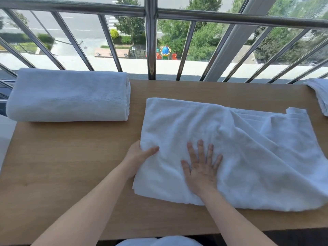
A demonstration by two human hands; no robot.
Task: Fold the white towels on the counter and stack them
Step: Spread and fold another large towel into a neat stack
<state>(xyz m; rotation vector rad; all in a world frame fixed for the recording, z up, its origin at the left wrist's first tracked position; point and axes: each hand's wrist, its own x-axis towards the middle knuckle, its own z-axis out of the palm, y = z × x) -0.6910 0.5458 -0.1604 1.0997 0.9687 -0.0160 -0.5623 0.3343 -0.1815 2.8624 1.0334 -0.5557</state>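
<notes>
A white towel [239,148] lies half-folded and rumpled across the right part of the wooden counter [62,166]. Our left hand [139,157] pinches its left edge, thumb on top and fingers tucked under. Our right hand [202,167] lies flat on the cloth with fingers spread, holding nothing. The terry looks soft, limp and light, so it should crease easily and is best taken by its corners or hem. A folded towel [69,96] sits far left, and more white towels [319,96] lie at the right edge. We can read no labels or writing.
</notes>
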